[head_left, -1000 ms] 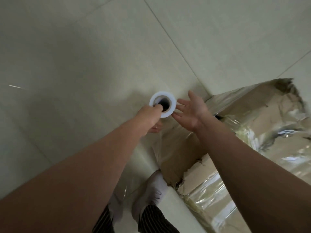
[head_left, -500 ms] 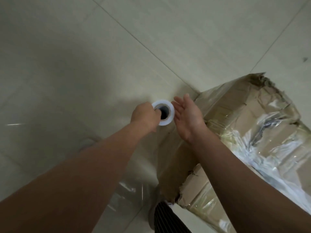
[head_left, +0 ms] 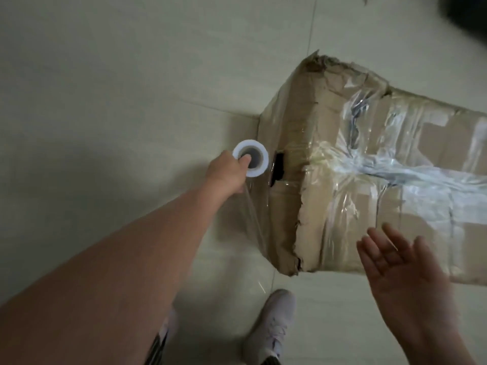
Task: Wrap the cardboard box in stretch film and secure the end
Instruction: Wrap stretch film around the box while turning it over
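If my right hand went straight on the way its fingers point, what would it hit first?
Probably the cardboard box, on its film-covered top; the right hand is open and its height above it is unclear.

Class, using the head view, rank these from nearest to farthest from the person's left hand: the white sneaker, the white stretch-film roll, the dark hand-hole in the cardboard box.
1. White stretch-film roll: in the grip of the left hand.
2. Dark hand-hole in the brown cardboard box: just right of the roll.
3. White sneaker: far lower, by the frame's bottom edge.
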